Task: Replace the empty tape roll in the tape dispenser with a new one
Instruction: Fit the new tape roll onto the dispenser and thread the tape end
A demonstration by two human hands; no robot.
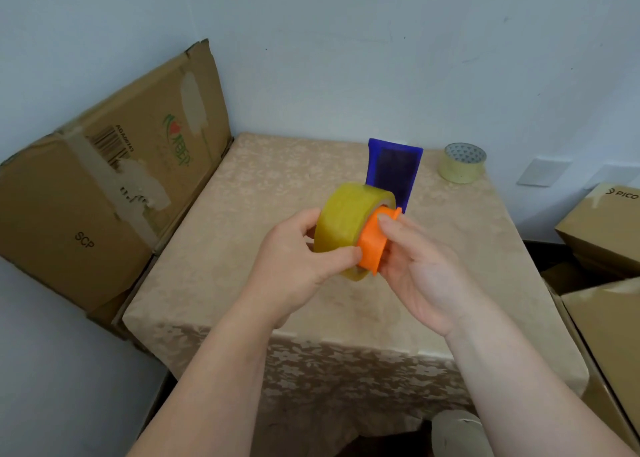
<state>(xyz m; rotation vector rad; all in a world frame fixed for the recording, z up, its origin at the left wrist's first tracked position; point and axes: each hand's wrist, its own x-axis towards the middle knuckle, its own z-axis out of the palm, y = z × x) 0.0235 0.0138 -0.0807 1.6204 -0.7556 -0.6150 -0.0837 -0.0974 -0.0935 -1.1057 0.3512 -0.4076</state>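
Above the middle of the tabletop [242, 214], the left hand [298, 259] has its grip closed around a full yellowish tape roll [343, 224], whose core is hidden by the orange spool [374, 245] pinched in the right hand [422, 269]. The blue dispenser [394, 169] behind is partly hidden. A thinner roll [462, 162] sits at the far right corner. Cardboard boxes read "SCP" [104, 197] and "PICO" [602, 228].

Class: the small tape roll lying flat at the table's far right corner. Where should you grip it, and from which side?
Probably from above. The small tape roll lies flat with its hole facing up and open space around it, so pinch across its outer wall; both hands are busy with the yellow roll.
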